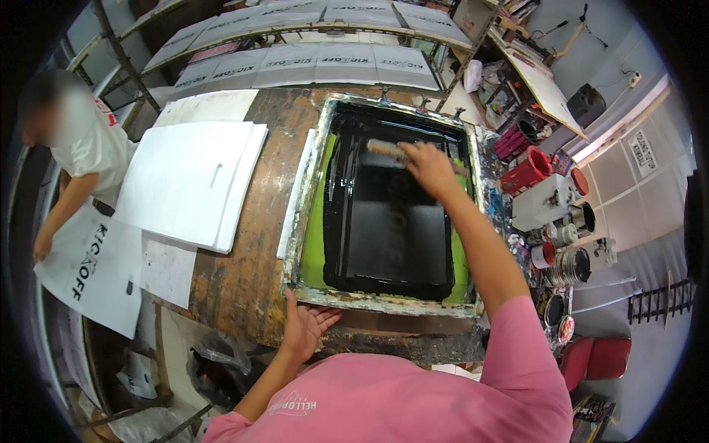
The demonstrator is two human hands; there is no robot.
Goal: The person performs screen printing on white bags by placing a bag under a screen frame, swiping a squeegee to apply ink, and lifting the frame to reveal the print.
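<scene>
A wooden-framed printing screen (384, 301) lies on the worktable in front of me, with green mesh showing along its sides. Black ink (402, 258) covers most of its middle, and dark lettering shows faintly through it. My right hand (428, 168) grips a squeegee (384, 149) by its wooden handle, across the far part of the mesh; its blade is hidden. At the near left corner, my left hand (304, 331) is palm up by the frame's edge, its fingers stretched out. Whether the fingertips touch the frame's underside I cannot tell.
White sheets (188, 177) lie stacked on the wooden table (255, 214) to the left. Beyond them a person (88, 148) holds a printed sheet (92, 258). Racks with printed sheets (317, 65) stand behind. Ink cans and buckets (526, 168) crowd the right side.
</scene>
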